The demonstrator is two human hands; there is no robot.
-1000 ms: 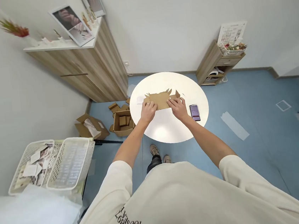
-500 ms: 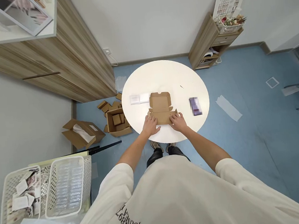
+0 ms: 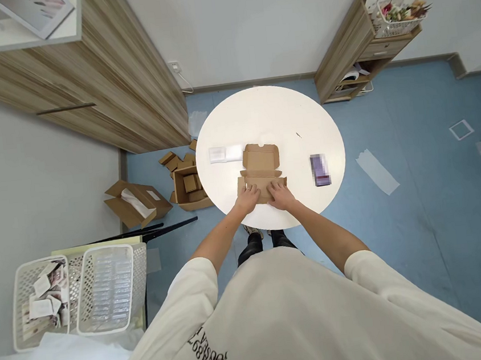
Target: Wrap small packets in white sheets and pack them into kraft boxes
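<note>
A brown cardboard box [image 3: 260,158], unfolded with its lid panel laid back, lies on the white oval table [image 3: 258,103]. My left hand [image 3: 248,198] grips the left part of its near panel, fingers bent over the cardboard. On the right part of that panel my right hand [image 3: 281,195] does the same, its fingers curled on the board. The thumbs point inward near the front edge, and what lies under the fingers is hidden. Left of the box are a clear flat packet [image 3: 217,155] and a white one [image 3: 233,152]. A purple pack [image 3: 320,170], blurred, lies to the right.
A small dark sliver [image 3: 299,135] is on the table's right half. On the floor at left stand an open carton [image 3: 187,203] of small boxes and another open carton [image 3: 134,208]. White baskets [image 3: 101,249] sit at lower left. A wooden cabinet [image 3: 349,48] stands behind right.
Both hands have moved closer together along the near panel, the left one rightward and the right one slightly leftward. The camera view has shifted a little.
</note>
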